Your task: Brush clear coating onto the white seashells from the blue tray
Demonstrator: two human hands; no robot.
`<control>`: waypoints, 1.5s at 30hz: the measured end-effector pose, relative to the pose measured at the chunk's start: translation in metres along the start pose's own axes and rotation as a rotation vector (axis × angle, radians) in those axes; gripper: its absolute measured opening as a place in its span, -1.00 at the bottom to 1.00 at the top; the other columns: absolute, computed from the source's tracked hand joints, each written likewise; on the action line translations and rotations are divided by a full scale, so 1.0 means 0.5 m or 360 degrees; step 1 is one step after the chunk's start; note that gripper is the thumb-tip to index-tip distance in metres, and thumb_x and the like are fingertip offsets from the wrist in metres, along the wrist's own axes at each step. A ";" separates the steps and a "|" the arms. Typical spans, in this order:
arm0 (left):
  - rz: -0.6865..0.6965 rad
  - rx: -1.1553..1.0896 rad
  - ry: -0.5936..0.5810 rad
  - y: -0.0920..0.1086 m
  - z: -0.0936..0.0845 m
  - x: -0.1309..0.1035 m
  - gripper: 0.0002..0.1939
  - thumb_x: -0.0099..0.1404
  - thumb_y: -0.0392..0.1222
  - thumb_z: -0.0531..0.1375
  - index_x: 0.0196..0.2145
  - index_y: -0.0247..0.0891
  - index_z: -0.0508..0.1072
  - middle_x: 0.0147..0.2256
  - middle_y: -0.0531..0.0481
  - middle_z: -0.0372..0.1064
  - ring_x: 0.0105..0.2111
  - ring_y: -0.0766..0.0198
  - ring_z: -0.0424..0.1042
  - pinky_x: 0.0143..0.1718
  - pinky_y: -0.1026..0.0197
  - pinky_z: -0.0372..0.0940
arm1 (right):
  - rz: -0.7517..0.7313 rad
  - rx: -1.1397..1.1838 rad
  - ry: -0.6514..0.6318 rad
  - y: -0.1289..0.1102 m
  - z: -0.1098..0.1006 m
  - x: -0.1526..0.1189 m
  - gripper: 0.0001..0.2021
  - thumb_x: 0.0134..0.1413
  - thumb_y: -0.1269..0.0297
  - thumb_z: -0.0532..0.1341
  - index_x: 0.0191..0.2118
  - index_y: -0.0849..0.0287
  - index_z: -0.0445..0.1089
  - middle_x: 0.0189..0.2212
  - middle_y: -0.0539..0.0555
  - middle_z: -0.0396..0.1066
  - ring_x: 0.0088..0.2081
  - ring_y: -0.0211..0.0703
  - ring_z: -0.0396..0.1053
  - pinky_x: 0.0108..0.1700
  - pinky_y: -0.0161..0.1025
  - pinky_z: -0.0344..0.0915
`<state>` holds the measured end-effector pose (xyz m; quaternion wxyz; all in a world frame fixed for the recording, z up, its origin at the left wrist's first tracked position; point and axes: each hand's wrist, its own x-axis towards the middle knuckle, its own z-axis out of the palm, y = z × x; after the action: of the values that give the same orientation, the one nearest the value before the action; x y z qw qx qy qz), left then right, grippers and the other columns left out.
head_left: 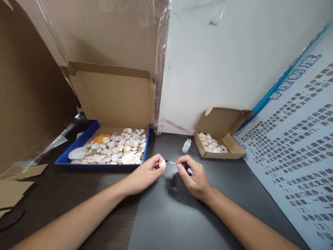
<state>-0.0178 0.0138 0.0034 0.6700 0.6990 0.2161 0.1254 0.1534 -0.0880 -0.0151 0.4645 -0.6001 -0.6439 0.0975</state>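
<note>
A: ok I'm in the room watching this, what's what? big stuff first pls

B: Dark table (156, 225) is the main thing. On the left there's a blue box (96, 167), lid up, loaded with pale shells (129, 158). Over on the right, a smaller cardboard box (225, 156), also open, with another heap of shells (208, 143) in it.

A: and the person's hands?

B: Between the boxes, on the near side, both closed. Left hand (147, 173) is in a pinch, right hand (192, 177) is curled in tight. Neither one's free lol

A: anything near them?

B: Small bottle (186, 146), whitish inside, on the table just beyond the right hand. The left is further off from it.

A: so what are they gripping?

B: Left has a single shell (162, 164) at the fingertips, up off the table. Right has a thin brush (171, 162), dark end tucked in the fingers.

A: how do those line up?

B: imo that's the bit that counts. The shell sits left of the right hand, and the brush's long axis runs nearly sideways, tip aimed at the shell's right edge. Touching or just short? Honestly can't tell.
</note>
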 end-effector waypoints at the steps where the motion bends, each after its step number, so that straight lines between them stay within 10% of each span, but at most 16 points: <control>1: 0.0003 -0.0001 0.0000 -0.001 0.000 0.000 -0.69 0.31 0.05 0.07 -0.37 -0.20 0.07 -0.53 0.22 0.01 -0.57 0.44 -0.02 -0.52 0.31 -0.06 | -0.0036 0.0002 0.0001 0.000 0.000 0.000 -0.84 0.24 0.23 0.07 -0.29 0.16 0.32 -0.50 -0.01 0.33 -0.53 -0.33 0.23 -0.50 -0.40 0.16; 45: 0.0170 0.0194 0.0000 -0.020 0.005 0.001 -0.81 0.33 -0.13 0.05 -0.38 -0.22 0.11 -0.44 0.16 0.01 -0.44 0.37 0.02 -0.40 0.29 0.03 | -0.0482 -0.0220 0.0051 -0.010 0.006 -0.005 -0.94 0.23 0.37 0.13 -0.29 0.18 0.32 -0.51 -0.06 0.34 -0.56 -0.39 0.21 -0.44 -0.40 0.13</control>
<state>-0.0178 0.0120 -0.0067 0.6186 0.7491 0.1857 0.1475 0.1476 -0.0904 -0.0145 0.4417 -0.5282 -0.7247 -0.0277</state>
